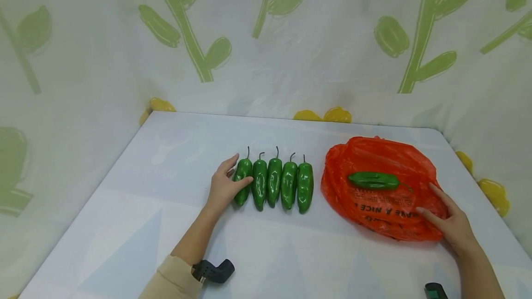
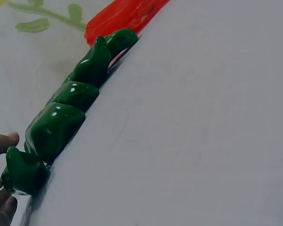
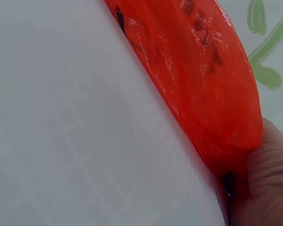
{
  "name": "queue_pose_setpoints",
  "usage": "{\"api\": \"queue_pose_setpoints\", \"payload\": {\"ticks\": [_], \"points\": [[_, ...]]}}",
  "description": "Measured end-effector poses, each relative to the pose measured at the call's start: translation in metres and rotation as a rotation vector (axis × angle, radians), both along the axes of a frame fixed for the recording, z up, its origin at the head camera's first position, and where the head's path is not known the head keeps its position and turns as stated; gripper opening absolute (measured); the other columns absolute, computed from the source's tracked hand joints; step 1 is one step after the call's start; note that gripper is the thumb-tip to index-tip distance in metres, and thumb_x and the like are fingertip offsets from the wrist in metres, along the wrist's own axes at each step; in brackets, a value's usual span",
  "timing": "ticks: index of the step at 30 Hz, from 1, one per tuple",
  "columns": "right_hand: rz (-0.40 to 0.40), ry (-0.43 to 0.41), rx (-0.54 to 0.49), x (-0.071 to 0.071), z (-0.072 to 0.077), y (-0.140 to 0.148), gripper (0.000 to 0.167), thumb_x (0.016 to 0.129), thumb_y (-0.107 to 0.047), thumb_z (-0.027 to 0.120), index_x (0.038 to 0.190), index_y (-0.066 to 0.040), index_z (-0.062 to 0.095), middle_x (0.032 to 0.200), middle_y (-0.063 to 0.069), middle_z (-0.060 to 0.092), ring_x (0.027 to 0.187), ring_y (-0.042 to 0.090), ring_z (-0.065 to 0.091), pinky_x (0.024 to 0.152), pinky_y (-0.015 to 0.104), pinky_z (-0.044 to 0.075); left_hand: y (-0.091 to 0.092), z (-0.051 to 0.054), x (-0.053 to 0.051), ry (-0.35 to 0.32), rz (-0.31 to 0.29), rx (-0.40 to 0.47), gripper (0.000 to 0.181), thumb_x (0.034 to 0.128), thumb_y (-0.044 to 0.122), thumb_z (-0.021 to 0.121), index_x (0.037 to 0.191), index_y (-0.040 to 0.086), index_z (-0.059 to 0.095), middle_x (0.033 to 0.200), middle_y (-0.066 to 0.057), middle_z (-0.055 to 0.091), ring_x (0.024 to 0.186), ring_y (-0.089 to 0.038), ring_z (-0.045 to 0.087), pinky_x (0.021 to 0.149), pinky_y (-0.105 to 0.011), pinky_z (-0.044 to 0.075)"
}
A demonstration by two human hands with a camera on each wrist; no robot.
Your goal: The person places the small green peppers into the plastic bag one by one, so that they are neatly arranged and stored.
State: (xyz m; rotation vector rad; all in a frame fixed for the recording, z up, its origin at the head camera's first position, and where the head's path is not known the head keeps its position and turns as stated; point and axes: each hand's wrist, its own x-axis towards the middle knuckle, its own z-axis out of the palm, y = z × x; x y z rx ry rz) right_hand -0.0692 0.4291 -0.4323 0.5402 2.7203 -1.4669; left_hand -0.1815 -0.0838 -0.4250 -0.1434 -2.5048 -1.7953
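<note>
Several green chili peppers [image 1: 274,182] lie side by side in a row, stems pointing away. My left hand [image 1: 226,186] holds the leftmost pepper [image 1: 243,183], thumb on its right side and fingers on its left. In the left wrist view, that pepper's tip [image 2: 24,172] shows between the thumb and fingers. To the right lies a crumpled red plastic bag [image 1: 341,188] with dark printing, and a single green pepper [image 1: 374,180] rests across its top. My right hand [image 1: 455,225] rests on the bag's right side, thumb and index finger spread apart. Its other fingers are hidden.
Everything lies on a white table [image 1: 266,253] with pale triangle shapes. A light curtain [image 1: 316,59] with green leaf prints surrounds its far and side edges. A black wrist device [image 1: 214,271] is strapped at the left wrist, another dark device [image 1: 435,290] near the right.
</note>
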Motion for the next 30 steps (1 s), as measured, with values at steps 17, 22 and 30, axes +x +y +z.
{"api": "queue_pose_setpoints", "payload": {"ticks": [17,22,30], "points": [[0.000,-0.007,0.006,0.000,0.000,0.000,0.079,0.092,-0.039,0.058,0.150,-0.040,0.004,0.157,0.012,-0.011,0.141,0.042,-0.009,0.104,0.067,0.012,0.001,-0.008,0.000,-0.076,0.011,-0.146,0.072,0.0791,0.015,0.072,0.143,0.008,0.040,0.141,-0.016,0.045,0.124,-0.033,0.046,0.101,-0.048,0.040],[-0.005,-0.029,0.012,-0.002,-0.001,0.002,0.080,0.092,-0.041,0.058,0.149,-0.042,0.003,0.157,0.014,-0.010,0.141,0.043,-0.007,0.102,0.067,0.017,0.004,-0.005,0.001,-0.074,0.018,-0.173,0.066,0.0829,0.012,0.066,0.144,0.007,0.039,0.139,-0.020,0.045,0.122,-0.035,0.047,0.098,-0.051,0.040],[-0.003,-0.044,0.012,-0.002,0.002,0.000,0.081,0.092,-0.041,0.058,0.149,-0.039,0.001,0.156,0.016,-0.011,0.140,0.045,-0.008,0.101,0.069,0.017,0.005,0.004,0.002,-0.057,0.052,-0.149,0.064,0.0828,0.009,0.065,0.142,0.006,0.041,0.140,-0.019,0.045,0.125,-0.036,0.045,0.100,-0.053,0.038]]}}
